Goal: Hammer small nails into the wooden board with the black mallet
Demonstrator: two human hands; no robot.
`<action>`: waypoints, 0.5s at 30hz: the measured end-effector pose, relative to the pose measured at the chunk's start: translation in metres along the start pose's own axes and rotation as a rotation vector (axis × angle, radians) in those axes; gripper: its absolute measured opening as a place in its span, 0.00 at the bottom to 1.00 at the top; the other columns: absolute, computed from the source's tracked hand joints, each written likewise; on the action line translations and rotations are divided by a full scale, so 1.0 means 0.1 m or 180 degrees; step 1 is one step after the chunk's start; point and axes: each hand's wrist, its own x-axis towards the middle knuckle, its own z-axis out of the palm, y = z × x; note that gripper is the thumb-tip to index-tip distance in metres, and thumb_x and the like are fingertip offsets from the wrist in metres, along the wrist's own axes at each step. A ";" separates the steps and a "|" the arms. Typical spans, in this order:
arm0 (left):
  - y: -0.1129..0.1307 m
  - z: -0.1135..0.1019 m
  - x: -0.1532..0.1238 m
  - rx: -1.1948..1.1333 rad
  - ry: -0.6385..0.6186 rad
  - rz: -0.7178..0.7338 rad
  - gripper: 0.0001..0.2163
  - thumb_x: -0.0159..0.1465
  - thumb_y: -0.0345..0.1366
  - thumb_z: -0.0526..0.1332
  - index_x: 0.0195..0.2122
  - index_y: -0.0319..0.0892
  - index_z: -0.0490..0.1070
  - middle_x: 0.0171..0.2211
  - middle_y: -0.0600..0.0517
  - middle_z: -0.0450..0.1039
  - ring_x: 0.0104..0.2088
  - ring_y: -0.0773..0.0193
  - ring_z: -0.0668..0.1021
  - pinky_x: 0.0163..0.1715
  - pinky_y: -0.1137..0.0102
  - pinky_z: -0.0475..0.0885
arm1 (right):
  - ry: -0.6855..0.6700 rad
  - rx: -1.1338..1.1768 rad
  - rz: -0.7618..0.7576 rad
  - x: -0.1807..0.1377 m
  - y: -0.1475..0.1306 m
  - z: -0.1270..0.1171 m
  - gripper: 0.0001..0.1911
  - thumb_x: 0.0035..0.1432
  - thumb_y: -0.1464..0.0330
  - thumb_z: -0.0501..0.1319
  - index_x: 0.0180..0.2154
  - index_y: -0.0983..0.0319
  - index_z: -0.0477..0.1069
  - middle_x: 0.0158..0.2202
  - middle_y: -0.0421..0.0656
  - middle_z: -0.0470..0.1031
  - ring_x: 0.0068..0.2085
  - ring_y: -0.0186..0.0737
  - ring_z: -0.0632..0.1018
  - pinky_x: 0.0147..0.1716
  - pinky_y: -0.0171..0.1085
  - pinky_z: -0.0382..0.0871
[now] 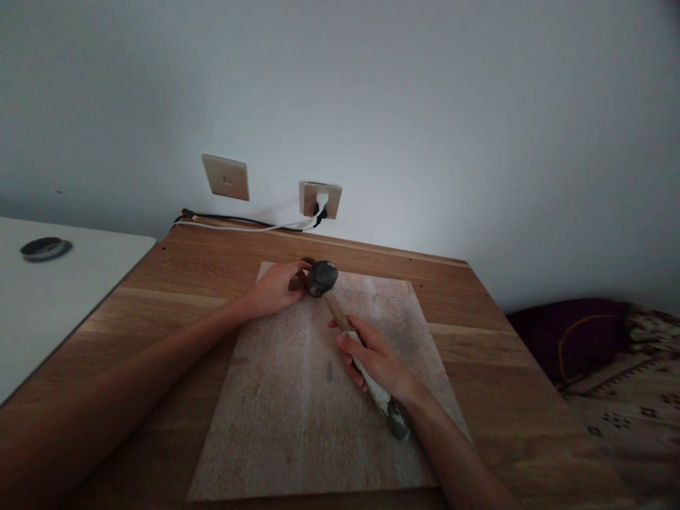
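My right hand [369,354] is wrapped around the middle of a hammer [322,278]. Its rounded dark head points away from me, and its wooden handle has a worn white wrap and a dark butt end. Beside the head, my left hand [279,287] has its thumb and fingers bent together. The head partly covers those fingertips, so what they hold, if anything, cannot be made out. Both hands are over a pale, worn wooden board [297,425] lying flat on the table.
Under the board is a brown wooden table [478,397] against a white wall. Plugs and cables [255,227] run from a wall socket [322,200] along its back edge. To the left, a white surface [64,312] bears a dark round object [46,248]. Patterned fabric [627,397] lies at right.
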 end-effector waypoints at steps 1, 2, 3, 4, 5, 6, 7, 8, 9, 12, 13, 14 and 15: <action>0.01 0.00 0.00 0.0008 0.0004 0.0004 0.18 0.58 0.27 0.63 0.51 0.40 0.75 0.46 0.47 0.82 0.46 0.55 0.83 0.50 0.64 0.76 | 0.0025 0.0081 0.0006 0.00 0.00 0.00 0.22 0.61 0.57 0.61 0.53 0.60 0.69 0.23 0.29 0.65 0.13 0.26 0.63 0.09 0.27 0.56; 0.02 -0.01 0.00 0.0004 0.0004 0.0010 0.18 0.58 0.27 0.63 0.51 0.40 0.75 0.46 0.47 0.82 0.46 0.55 0.83 0.50 0.64 0.76 | 0.0048 0.0175 0.0012 0.00 0.00 0.01 0.22 0.62 0.56 0.61 0.53 0.61 0.69 0.23 0.30 0.66 0.13 0.26 0.62 0.09 0.27 0.56; 0.02 -0.01 0.00 -0.0015 0.0001 0.0016 0.17 0.59 0.27 0.64 0.50 0.40 0.75 0.46 0.46 0.82 0.46 0.55 0.83 0.50 0.64 0.76 | 0.0074 0.0269 0.0018 0.00 0.01 0.01 0.23 0.62 0.55 0.60 0.54 0.61 0.70 0.23 0.30 0.67 0.13 0.26 0.63 0.09 0.27 0.55; 0.03 -0.02 0.00 -0.0047 -0.0006 0.0021 0.17 0.59 0.27 0.64 0.50 0.39 0.75 0.46 0.46 0.82 0.46 0.55 0.83 0.50 0.64 0.76 | 0.0091 0.0348 0.0021 0.00 0.01 0.02 0.24 0.63 0.54 0.59 0.54 0.61 0.70 0.23 0.31 0.67 0.13 0.27 0.63 0.09 0.28 0.55; 0.04 -0.02 0.00 -0.0085 -0.0013 0.0022 0.16 0.60 0.28 0.64 0.50 0.39 0.75 0.46 0.46 0.82 0.46 0.56 0.83 0.50 0.64 0.76 | 0.0104 0.0410 0.0022 0.00 0.01 0.02 0.25 0.63 0.53 0.59 0.55 0.61 0.70 0.23 0.31 0.68 0.13 0.27 0.63 0.09 0.28 0.55; 0.04 -0.02 0.00 -0.0116 -0.0025 0.0019 0.15 0.60 0.28 0.63 0.50 0.39 0.75 0.47 0.46 0.82 0.46 0.56 0.83 0.50 0.64 0.76 | 0.0116 0.0457 0.0017 0.00 0.01 0.02 0.26 0.63 0.53 0.59 0.56 0.61 0.70 0.23 0.32 0.68 0.13 0.27 0.63 0.09 0.28 0.56; 0.05 -0.02 0.01 -0.0132 -0.0036 0.0011 0.15 0.61 0.29 0.63 0.49 0.39 0.75 0.47 0.46 0.82 0.46 0.56 0.83 0.49 0.65 0.76 | 0.0135 0.0499 0.0007 -0.01 0.01 0.02 0.26 0.63 0.53 0.59 0.56 0.61 0.70 0.22 0.32 0.68 0.13 0.28 0.63 0.09 0.28 0.56; 0.05 -0.02 0.01 -0.0134 -0.0043 -0.0002 0.14 0.61 0.29 0.63 0.49 0.40 0.75 0.46 0.47 0.82 0.46 0.56 0.83 0.49 0.65 0.76 | 0.0152 0.0546 -0.0002 -0.01 0.00 0.03 0.27 0.62 0.53 0.59 0.57 0.61 0.70 0.22 0.32 0.67 0.13 0.28 0.63 0.09 0.28 0.56; 0.05 -0.02 0.01 -0.0126 -0.0045 -0.0018 0.13 0.62 0.29 0.63 0.48 0.40 0.75 0.46 0.47 0.82 0.46 0.56 0.83 0.49 0.65 0.76 | 0.0165 0.0594 -0.0013 -0.02 -0.01 0.03 0.28 0.62 0.53 0.59 0.58 0.61 0.70 0.22 0.32 0.67 0.13 0.28 0.63 0.09 0.28 0.56; 0.05 -0.01 0.00 -0.0106 -0.0039 -0.0035 0.12 0.62 0.29 0.63 0.47 0.42 0.75 0.45 0.49 0.82 0.46 0.57 0.83 0.49 0.64 0.76 | 0.0174 0.0694 -0.0063 -0.04 -0.03 0.03 0.31 0.60 0.51 0.60 0.59 0.61 0.69 0.22 0.32 0.67 0.13 0.28 0.62 0.08 0.28 0.56; 0.04 -0.01 0.00 -0.0109 -0.0036 -0.0028 0.12 0.61 0.29 0.63 0.47 0.42 0.75 0.45 0.49 0.82 0.46 0.57 0.83 0.49 0.64 0.76 | 0.0166 0.0704 -0.0083 -0.04 -0.04 0.03 0.31 0.60 0.51 0.61 0.59 0.61 0.69 0.22 0.32 0.67 0.13 0.28 0.63 0.08 0.28 0.56; 0.04 -0.01 0.00 -0.0110 -0.0035 -0.0019 0.12 0.61 0.29 0.63 0.47 0.43 0.75 0.45 0.49 0.82 0.45 0.57 0.83 0.49 0.64 0.76 | 0.0159 0.0710 -0.0104 -0.05 -0.04 0.03 0.31 0.61 0.50 0.61 0.60 0.60 0.69 0.22 0.32 0.67 0.13 0.28 0.63 0.08 0.28 0.56; 0.04 -0.01 0.00 -0.0109 -0.0036 -0.0011 0.12 0.61 0.29 0.64 0.47 0.43 0.75 0.45 0.49 0.82 0.45 0.57 0.83 0.50 0.64 0.76 | 0.0155 0.0712 -0.0126 -0.05 -0.04 0.03 0.31 0.61 0.51 0.61 0.60 0.60 0.69 0.22 0.32 0.67 0.13 0.28 0.63 0.09 0.28 0.56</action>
